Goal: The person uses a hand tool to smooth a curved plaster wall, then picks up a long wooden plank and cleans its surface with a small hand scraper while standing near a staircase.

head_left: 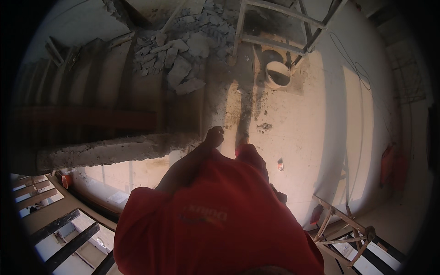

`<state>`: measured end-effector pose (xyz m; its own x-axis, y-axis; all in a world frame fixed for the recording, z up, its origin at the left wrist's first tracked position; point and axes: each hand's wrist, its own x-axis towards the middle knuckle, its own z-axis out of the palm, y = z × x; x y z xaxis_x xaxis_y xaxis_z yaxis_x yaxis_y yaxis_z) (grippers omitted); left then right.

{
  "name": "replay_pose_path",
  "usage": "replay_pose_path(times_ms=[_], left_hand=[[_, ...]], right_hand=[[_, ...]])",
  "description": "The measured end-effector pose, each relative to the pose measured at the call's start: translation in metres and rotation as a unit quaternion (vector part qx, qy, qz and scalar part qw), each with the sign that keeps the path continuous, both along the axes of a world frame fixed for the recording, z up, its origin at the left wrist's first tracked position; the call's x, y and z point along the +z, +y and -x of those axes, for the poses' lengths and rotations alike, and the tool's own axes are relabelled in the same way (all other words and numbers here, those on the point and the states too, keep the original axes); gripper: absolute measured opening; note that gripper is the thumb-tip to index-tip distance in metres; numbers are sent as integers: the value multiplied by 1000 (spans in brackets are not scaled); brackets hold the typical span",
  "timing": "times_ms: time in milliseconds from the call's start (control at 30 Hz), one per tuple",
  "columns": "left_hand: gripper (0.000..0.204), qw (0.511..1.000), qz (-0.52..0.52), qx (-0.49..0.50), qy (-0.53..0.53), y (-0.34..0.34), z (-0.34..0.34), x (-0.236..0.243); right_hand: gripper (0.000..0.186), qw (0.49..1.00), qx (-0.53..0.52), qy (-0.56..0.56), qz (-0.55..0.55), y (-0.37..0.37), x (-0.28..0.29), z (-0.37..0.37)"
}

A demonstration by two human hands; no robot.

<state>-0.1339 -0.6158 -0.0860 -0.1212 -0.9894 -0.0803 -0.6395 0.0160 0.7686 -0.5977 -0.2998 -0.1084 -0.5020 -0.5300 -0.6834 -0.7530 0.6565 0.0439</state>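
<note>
My left hand [214, 137] hangs in front of my body, dark against the light floor, with its fingers curled in. Nothing shows in it. The nearest thing to it is the rough end of a broken concrete ledge [110, 152], and the two look apart. Beside the right side of my red shirt, a small dark part of my right hand [279, 195] shows. Its fingers are too dark and too covered to make out. A small orange and white packet [280, 164] lies on the floor ahead of it.
Broken plaster pieces [183, 55] are heaped ahead on the left. A white bucket [278, 75] stands by a metal frame [284, 43] farther off. A wooden stand [344, 219] is at the right, and a black cable [356, 64] runs along the far right. Barred openings [68, 227] are lower left.
</note>
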Motion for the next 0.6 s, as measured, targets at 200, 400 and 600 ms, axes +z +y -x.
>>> replay_pose_path(times_ms=[200, 400, 600], left_hand=[[21, 991, -56, 121, 8, -80, -6, 147], [12, 926, 77, 367, 37, -71, -25, 307], [15, 720, 317, 587, -192, -62, -116, 379]], right_hand=[[21, 873, 467, 129, 47, -293, 31, 112], [48, 890, 410, 21, 197, -577, 55, 87], [38, 802, 430, -20, 413, -749, 25, -56]])
